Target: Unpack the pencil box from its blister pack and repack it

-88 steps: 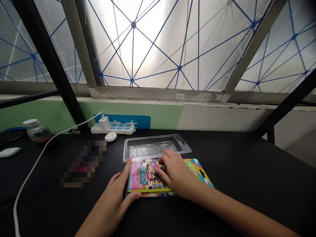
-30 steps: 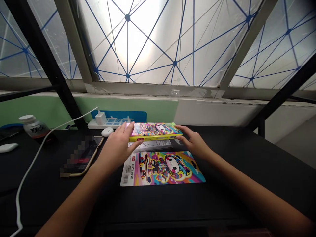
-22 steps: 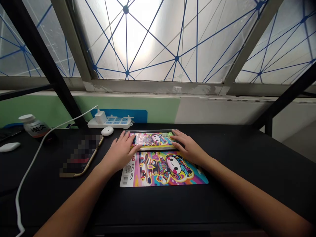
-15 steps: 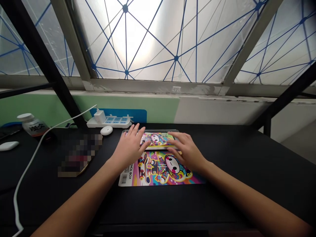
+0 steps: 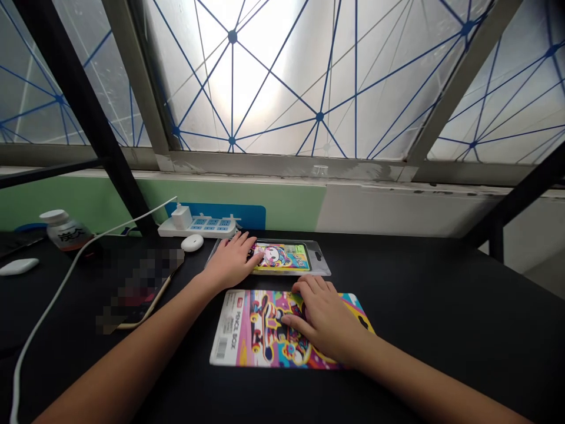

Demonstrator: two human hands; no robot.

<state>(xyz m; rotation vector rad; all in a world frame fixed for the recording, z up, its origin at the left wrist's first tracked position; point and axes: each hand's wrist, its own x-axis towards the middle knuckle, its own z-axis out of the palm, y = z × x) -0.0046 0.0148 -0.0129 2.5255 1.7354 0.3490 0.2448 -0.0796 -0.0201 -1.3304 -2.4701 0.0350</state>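
Note:
On the black desk lies a colourful printed card (image 5: 238,330) marked "PENCIL BOX", with a cartoon figure and a barcode. My right hand (image 5: 324,318) rests flat on this card, fingers stretched toward the back, covering part of the figure. Behind the card sits a clear plastic package (image 5: 318,259) with a brightly printed pencil box (image 5: 289,257) inside it. My left hand (image 5: 233,259) lies over the package's left end, fingers extended and thumb on the print. Neither hand grips anything.
A white power strip (image 5: 198,226) with a plugged-in charger (image 5: 180,217) stands against the wall. In front are a round white object (image 5: 192,242) and a blurred-out flat item (image 5: 145,288). A white cable (image 5: 62,288) crosses the left side, near a white-capped bottle (image 5: 66,231).
My right hand has moved from the package down onto the card. The card has slid nearer to me, widening the gap to the package. My left hand stays on the package.

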